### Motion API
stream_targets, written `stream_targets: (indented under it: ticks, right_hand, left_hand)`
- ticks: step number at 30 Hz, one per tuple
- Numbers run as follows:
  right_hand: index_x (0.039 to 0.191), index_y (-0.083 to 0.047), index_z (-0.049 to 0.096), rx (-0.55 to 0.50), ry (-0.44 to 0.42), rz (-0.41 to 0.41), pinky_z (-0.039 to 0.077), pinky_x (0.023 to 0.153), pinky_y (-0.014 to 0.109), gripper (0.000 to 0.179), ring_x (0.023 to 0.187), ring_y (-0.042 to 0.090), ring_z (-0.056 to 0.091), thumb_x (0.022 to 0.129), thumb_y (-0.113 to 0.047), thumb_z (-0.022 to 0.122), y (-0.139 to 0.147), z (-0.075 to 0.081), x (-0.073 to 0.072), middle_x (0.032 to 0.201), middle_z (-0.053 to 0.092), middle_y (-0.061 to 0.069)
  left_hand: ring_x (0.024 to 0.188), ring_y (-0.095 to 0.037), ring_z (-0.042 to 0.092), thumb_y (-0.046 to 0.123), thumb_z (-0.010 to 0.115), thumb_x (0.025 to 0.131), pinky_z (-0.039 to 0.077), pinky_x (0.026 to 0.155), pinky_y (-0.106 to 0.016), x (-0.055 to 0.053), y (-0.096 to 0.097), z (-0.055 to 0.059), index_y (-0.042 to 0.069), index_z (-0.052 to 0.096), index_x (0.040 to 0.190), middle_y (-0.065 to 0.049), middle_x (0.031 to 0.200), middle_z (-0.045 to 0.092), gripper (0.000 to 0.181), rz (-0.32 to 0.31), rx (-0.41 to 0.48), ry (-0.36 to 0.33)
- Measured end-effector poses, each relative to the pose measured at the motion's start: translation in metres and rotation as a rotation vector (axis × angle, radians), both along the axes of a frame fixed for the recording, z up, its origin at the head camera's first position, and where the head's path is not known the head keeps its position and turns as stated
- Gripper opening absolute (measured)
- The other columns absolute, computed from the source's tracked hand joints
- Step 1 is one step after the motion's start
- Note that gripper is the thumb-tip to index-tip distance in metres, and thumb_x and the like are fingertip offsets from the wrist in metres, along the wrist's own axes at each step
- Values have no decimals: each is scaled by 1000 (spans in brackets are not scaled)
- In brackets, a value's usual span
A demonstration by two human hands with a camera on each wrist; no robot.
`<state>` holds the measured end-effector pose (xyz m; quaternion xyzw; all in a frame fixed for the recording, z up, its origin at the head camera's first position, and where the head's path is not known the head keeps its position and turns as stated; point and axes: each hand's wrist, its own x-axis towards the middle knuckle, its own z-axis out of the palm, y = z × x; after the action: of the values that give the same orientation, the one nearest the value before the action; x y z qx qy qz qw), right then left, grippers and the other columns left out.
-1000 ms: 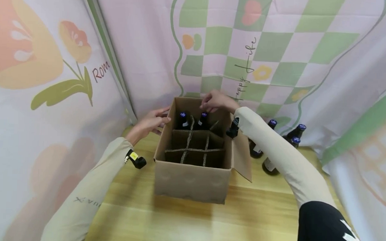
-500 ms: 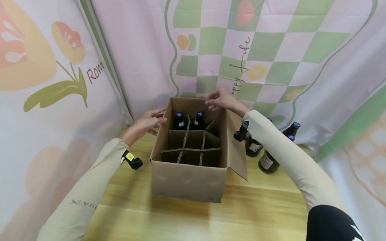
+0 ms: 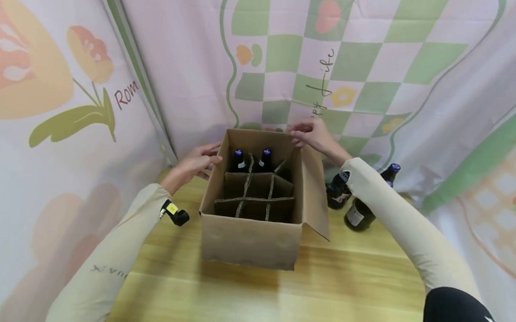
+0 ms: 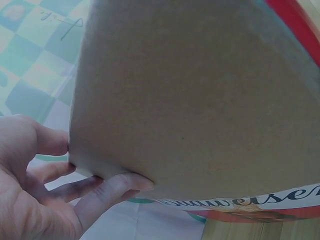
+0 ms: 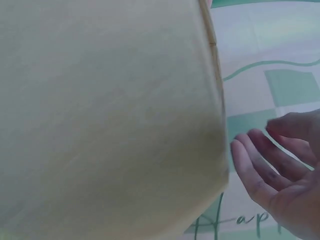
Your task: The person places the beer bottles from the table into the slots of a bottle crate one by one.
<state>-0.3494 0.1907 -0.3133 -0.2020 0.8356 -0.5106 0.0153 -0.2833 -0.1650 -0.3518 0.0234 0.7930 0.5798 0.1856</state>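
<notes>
An upright cardboard box (image 3: 248, 241) stands in the middle of the table, its brown inside facing up. At its back left, my left hand (image 3: 192, 163) grips the edge, thumb bent over the rim. The left wrist view shows the fingers (image 4: 112, 192) around a brown cardboard corner with "Budweiser" lettering below. My right hand (image 3: 316, 136) hovers at the back right corner with loosely bent fingers and nothing in it. A gap separates it from the cardboard edge in the right wrist view. Two dark bottles with blue caps, one (image 3: 238, 161) left and one (image 3: 264, 161) right, occupy back compartments.
Cardboard dividers (image 3: 256, 199) split the box's inside into cells. An outer flap (image 3: 316, 196) hangs off the right side. Several dark beer bottles (image 3: 358, 216) stand on the wooden table (image 3: 236, 302) to the right, partly behind my right sleeve. Printed curtains (image 3: 283, 53) enclose the back and sides.
My right hand has moved right, from above the bottles inside the box to its back right corner. The left hand keeps its place on the box.
</notes>
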Motion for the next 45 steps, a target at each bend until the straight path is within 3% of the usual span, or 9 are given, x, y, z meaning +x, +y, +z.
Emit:
stream_targets:
  ticks: [6, 13, 22, 27, 34, 36, 39, 42, 45]
  right_hand:
    - [121, 15, 66, -30, 43, -112, 64, 71, 24, 26, 76, 10, 71, 101, -2, 66, 16, -11, 8, 113, 73, 31]
    - [122, 14, 67, 20, 74, -181, 63, 71, 20, 27, 74, 5, 69, 102, -4, 65, 38, -30, 15, 119, 69, 36]
    - [116, 10, 71, 163, 164, -259, 52, 71, 7, 22, 93, 25, 71, 102, -6, 66, 51, -51, 23, 113, 73, 30]
    - [114, 9, 73, 242, 221, -329, 46, 74, 7, 22, 100, 38, 70, 102, -7, 63, 63, -65, 27, 111, 74, 29]
    - [109, 11, 73, 222, 287, -394, 44, 71, 7, 20, 90, 32, 68, 98, -3, 65, 84, -86, 27, 105, 74, 29]
    - [105, 11, 73, 222, 305, -410, 49, 73, 13, 18, 89, 32, 68, 98, -3, 64, 89, -91, 28, 103, 74, 29]
    - [104, 11, 73, 255, 350, -402, 60, 80, 36, 18, 93, 39, 70, 99, -2, 60, 95, -96, 30, 103, 73, 30]
    - [102, 9, 73, 334, 461, -396, 57, 85, 58, 15, 95, 47, 69, 99, 2, 60, 96, -99, 34, 101, 73, 30]
    - [99, 10, 73, 398, 589, -433, 52, 85, 65, 11, 90, 49, 66, 95, 6, 63, 96, -101, 35, 97, 71, 30]
  left_hand:
    - [119, -34, 61, 19, 56, 107, 62, 72, -28, 3, -3, 1, 26, 23, 168, -16, 166, 39, 70, -1, -5, 8]
    - [108, -28, 62, 21, 57, 107, 61, 69, -27, 4, -4, 1, 26, 26, 167, -17, 160, 47, 68, -1, 0, 9]
    - [97, -20, 58, 22, 57, 107, 58, 69, -26, 4, -7, -2, 26, 26, 167, -17, 158, 48, 68, -6, -9, 14]
    - [96, -19, 58, 23, 58, 107, 58, 69, -26, 3, -7, -3, 27, 27, 167, -16, 158, 48, 67, -5, -12, 11]
    - [105, -24, 58, 24, 58, 107, 59, 73, -29, 3, -7, -1, 26, 26, 167, -16, 161, 46, 68, -9, -13, 10]
    - [109, -27, 58, 24, 58, 107, 60, 74, -30, 3, -7, -1, 27, 26, 167, -15, 163, 43, 68, -10, -13, 7]
    - [116, -30, 57, 24, 58, 108, 60, 76, -30, 1, -6, -1, 27, 26, 167, -13, 165, 40, 68, -15, -15, 5]
    - [122, -33, 56, 25, 58, 108, 60, 79, -33, 0, -6, -1, 28, 26, 167, -12, 167, 37, 68, -20, -20, 5]
    - [124, -34, 55, 26, 58, 108, 60, 84, -36, 0, -6, -1, 28, 26, 167, -11, 168, 37, 67, -21, -27, 4]
